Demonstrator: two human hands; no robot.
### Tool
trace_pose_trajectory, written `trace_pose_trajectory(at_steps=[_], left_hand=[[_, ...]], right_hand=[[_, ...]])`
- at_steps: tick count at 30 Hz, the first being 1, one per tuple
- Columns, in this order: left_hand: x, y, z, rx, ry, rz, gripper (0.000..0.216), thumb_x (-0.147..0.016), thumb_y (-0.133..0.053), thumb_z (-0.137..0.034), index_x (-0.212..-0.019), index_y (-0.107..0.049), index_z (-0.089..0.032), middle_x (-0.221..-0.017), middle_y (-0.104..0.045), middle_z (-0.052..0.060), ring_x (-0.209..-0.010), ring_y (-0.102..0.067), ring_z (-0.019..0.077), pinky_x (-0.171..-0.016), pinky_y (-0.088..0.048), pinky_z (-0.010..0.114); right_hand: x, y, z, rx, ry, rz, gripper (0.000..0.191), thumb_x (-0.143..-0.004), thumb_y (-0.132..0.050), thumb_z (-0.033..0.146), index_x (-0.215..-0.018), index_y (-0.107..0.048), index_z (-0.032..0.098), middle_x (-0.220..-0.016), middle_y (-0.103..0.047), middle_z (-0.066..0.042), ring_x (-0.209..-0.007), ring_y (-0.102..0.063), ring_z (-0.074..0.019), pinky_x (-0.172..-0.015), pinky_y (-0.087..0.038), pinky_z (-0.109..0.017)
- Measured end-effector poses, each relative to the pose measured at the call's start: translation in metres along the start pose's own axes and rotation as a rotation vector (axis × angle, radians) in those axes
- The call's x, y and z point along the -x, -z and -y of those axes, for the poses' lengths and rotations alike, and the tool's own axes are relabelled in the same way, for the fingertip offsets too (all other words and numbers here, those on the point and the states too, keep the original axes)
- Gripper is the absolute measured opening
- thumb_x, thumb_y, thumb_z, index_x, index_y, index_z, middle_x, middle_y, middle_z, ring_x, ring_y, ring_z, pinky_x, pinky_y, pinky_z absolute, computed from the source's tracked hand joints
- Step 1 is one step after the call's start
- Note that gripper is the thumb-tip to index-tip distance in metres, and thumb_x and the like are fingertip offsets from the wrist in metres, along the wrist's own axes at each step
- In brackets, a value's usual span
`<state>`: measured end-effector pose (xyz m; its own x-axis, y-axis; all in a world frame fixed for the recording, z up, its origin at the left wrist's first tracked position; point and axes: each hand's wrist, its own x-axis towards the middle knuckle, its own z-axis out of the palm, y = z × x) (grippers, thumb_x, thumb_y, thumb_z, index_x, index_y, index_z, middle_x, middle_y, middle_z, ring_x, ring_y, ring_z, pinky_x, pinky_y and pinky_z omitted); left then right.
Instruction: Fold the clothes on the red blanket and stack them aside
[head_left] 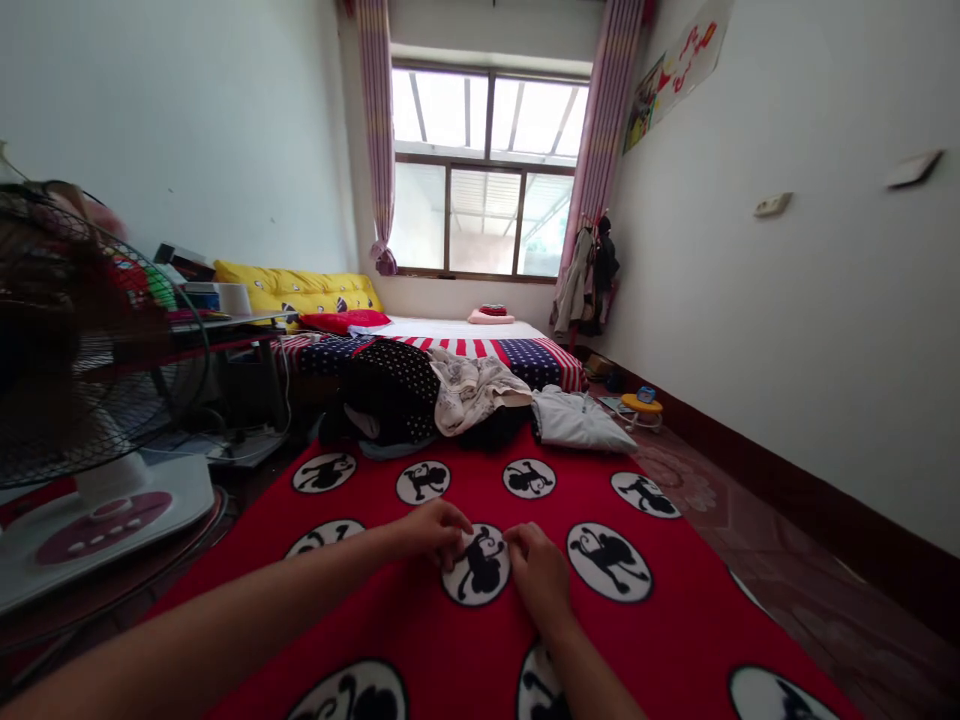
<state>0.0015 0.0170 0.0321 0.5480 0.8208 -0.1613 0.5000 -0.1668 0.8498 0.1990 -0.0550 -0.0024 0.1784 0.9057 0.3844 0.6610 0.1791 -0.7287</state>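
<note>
My left hand point(437, 533) is over a red blanket point(480, 640) printed with black monkey figures in white circles. Its fingers are bent loosely and a little apart, with nothing visible in them. Across one printed circle, a short gap away, my right hand point(538, 567) has its fingers curled in together. No object shows in it, and its fingertips are partly hidden. Beyond both hands, at the far end of the blanket, lie a black polka-dot garment point(401, 375), a cream patterned garment point(476, 390) and a folded light grey garment point(577, 420).
A fan point(97, 400) on a white base stands close at the left, beside a cluttered desk point(217, 325). Behind the clothes is a bed with a flag-patterned cover point(525, 355) and a yellow cushion point(300, 290). A small yellow stool point(641, 405) stands on the right floor.
</note>
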Motion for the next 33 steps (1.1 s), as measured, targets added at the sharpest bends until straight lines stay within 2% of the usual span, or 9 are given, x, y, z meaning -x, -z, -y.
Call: trace_pose_trajectory(at_steps=[2, 4, 6, 9, 13, 19, 26, 30, 33], left_hand=[[-0.023, 0.014, -0.012, -0.300, -0.087, -0.080, 0.026, -0.073, -0.057, -0.020, -0.094, -0.072, -0.012, -0.074, -0.072, 0.009, -0.064, -0.070, 0.0227, -0.060, -0.054, 0.032], [-0.048, 0.031, -0.024, -0.439, -0.157, -0.200, 0.038, -0.069, -0.062, -0.017, -0.106, -0.069, -0.012, -0.096, -0.072, 0.013, -0.093, -0.068, 0.0293, -0.083, -0.052, 0.039], [-0.073, 0.049, -0.036, -0.507, -0.206, -0.315, 0.065, -0.066, -0.067, -0.017, -0.130, -0.055, -0.013, -0.129, -0.058, 0.017, -0.124, -0.050, 0.0328, -0.103, -0.038, 0.042], [-0.108, 0.073, -0.050, -0.616, -0.240, -0.453, 0.084, -0.071, -0.067, -0.022, -0.146, -0.030, -0.013, -0.149, -0.034, 0.018, -0.139, -0.028, 0.0316, -0.113, -0.023, 0.043], [-0.138, 0.087, -0.053, -0.738, -0.190, -0.548, 0.087, -0.072, -0.068, -0.024, -0.147, -0.026, -0.013, -0.151, -0.027, 0.020, -0.139, -0.025, 0.0347, -0.113, -0.022, 0.046], [-0.157, 0.089, -0.041, -0.924, -0.012, -0.527, 0.101, -0.068, -0.072, -0.023, -0.151, -0.014, -0.022, -0.155, -0.018, 0.020, -0.137, -0.028, 0.0389, -0.104, -0.035, 0.046], [-0.169, 0.105, -0.042, -0.998, 0.069, -0.496, 0.080, -0.080, -0.054, -0.009, -0.151, -0.017, -0.016, -0.124, -0.057, 0.022, -0.116, -0.053, 0.0355, -0.090, -0.044, 0.040], [-0.167, 0.106, -0.047, -0.973, 0.055, -0.524, 0.069, -0.084, -0.051, -0.013, -0.148, -0.027, -0.017, -0.112, -0.064, 0.020, -0.104, -0.061, 0.0317, -0.085, -0.045, 0.036], [-0.155, 0.098, -0.055, -0.941, 0.010, -0.572, 0.049, -0.089, -0.044, -0.020, -0.138, -0.044, -0.015, -0.110, -0.066, 0.019, -0.100, -0.063, 0.0297, -0.083, -0.045, 0.034]], right_hand=[[0.001, 0.000, -0.001, -0.023, -0.010, 0.015, 0.023, -0.079, -0.047, 0.014, -0.079, -0.068, 0.025, -0.083, -0.068, -0.002, -0.077, -0.063, -0.0198, -0.068, -0.039, -0.029], [0.002, 0.000, -0.002, -0.038, -0.014, 0.032, 0.023, -0.079, -0.048, 0.014, -0.079, -0.068, 0.025, -0.082, -0.068, -0.002, -0.076, -0.063, -0.0196, -0.067, -0.039, -0.029], [0.002, 0.000, -0.002, -0.049, -0.019, 0.043, 0.022, -0.079, -0.049, 0.014, -0.078, -0.068, 0.026, -0.081, -0.068, -0.001, -0.075, -0.064, -0.0194, -0.065, -0.038, -0.029], [0.002, -0.001, -0.001, -0.059, -0.035, 0.049, 0.022, -0.079, -0.049, 0.014, -0.078, -0.068, 0.026, -0.081, -0.068, -0.001, -0.074, -0.064, -0.0188, -0.064, -0.038, -0.028], [0.002, -0.001, 0.000, -0.079, -0.065, 0.050, 0.024, -0.078, -0.050, 0.012, -0.077, -0.068, 0.027, -0.080, -0.069, 0.000, -0.073, -0.064, -0.0178, -0.063, -0.038, -0.027], [0.004, -0.002, -0.001, -0.076, -0.083, 0.072, 0.025, -0.077, -0.051, 0.011, -0.078, -0.068, 0.028, -0.081, -0.068, 0.001, -0.076, -0.064, -0.0164, -0.066, -0.039, -0.025], [0.002, -0.002, -0.001, -0.064, -0.079, 0.062, 0.026, -0.076, -0.050, 0.009, -0.078, -0.069, 0.027, -0.080, -0.068, 0.001, -0.073, -0.063, -0.0154, -0.064, -0.038, -0.025], [0.000, -0.001, 0.000, -0.074, -0.074, 0.037, 0.027, -0.075, -0.051, 0.008, -0.077, -0.070, 0.027, -0.077, -0.067, 0.002, -0.071, -0.063, -0.0148, -0.062, -0.038, -0.025], [0.000, -0.001, 0.001, -0.079, -0.079, 0.030, 0.027, -0.074, -0.051, 0.008, -0.076, -0.070, 0.027, -0.077, -0.067, 0.002, -0.071, -0.063, -0.0150, -0.063, -0.038, -0.025]])
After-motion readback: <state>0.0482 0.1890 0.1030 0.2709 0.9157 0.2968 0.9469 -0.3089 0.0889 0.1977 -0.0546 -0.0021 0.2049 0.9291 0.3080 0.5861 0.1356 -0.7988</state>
